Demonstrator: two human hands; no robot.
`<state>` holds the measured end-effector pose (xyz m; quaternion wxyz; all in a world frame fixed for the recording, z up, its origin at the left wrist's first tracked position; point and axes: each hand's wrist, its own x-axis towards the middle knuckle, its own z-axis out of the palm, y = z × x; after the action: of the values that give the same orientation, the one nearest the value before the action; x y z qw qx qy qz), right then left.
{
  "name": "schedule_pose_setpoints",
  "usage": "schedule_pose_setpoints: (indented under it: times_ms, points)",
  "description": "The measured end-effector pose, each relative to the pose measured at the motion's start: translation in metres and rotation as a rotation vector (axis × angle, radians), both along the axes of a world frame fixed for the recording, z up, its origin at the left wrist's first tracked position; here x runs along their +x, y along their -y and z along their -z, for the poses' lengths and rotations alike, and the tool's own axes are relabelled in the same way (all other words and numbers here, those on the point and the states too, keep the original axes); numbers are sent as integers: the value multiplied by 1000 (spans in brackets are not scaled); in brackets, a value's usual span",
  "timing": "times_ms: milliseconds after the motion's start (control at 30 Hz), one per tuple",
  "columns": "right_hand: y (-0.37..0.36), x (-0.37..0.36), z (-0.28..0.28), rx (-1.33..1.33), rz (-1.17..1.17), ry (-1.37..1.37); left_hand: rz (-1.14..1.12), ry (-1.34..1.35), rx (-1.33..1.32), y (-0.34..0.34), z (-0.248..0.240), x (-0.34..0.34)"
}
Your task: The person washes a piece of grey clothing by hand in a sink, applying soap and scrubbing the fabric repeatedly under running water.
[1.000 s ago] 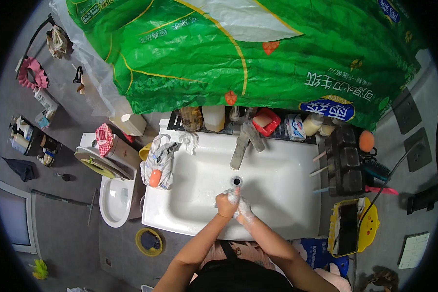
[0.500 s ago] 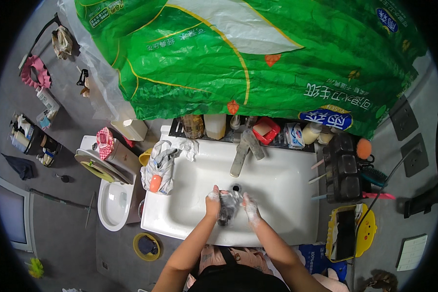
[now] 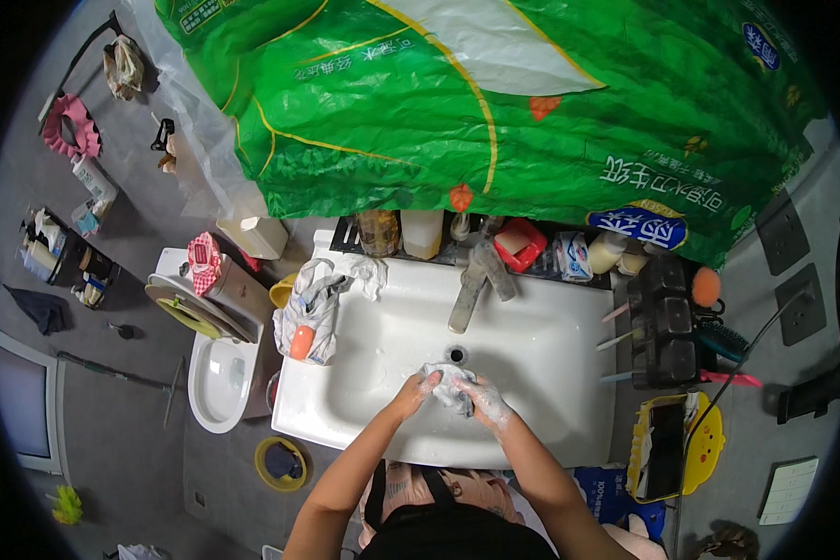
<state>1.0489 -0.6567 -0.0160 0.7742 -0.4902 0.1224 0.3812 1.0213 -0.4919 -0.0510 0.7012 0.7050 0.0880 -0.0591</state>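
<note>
Soapy foam covers both my hands over the white washbasin (image 3: 555, 364). Between them is a bunched white and grey wet cloth (image 3: 450, 385), just below the drain hole (image 3: 455, 355). My left hand (image 3: 420, 389) grips its left side with closed fingers. On its right side, my right hand (image 3: 486, 399) is closed round the fabric, foam reaching up the wrist. The tap (image 3: 474, 291) stands beyond the hands. A heap of white and grey wet cloth (image 3: 315, 301) lies on the basin's left rim, with an orange soap bar (image 3: 301, 343) on it.
A large green plastic wrapper (image 3: 420, 112) covers the far side. Bottles and a red soap dish (image 3: 520, 245) line the back ledge. Right stand a black holder (image 3: 663, 322) with brushes and a yellow basket (image 3: 707, 448) with a phone. Left is a toilet (image 3: 222, 387).
The cloth, stretched and blurred between my parted hands before, is now gathered into a bunch. My right fingers have closed on it. The hands are closer together.
</note>
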Motion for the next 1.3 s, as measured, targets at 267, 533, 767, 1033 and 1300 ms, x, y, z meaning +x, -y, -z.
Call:
schedule_pose_setpoints:
  times_ms: [267, 533, 767, 1033, 1300]
  points:
    - [-7, 1, 13, -20, 371, -22, -458, 155, -24, 44, -32, 3]
    - [-22, -9, 50, 336, 319, -213, -30, 705, 1018, 63, -27, -16]
    - [-38, -6, 25, 456, 243, -386, -272, 541, 607, 66, -19, -9]
    - [-24, -13, -33, 173, 39, -331, -153, -94, 133, 19, -50, 22]
    - [6, 8, -14, 315, 277, -117, 339, 11, 285, -10, 28, -17]
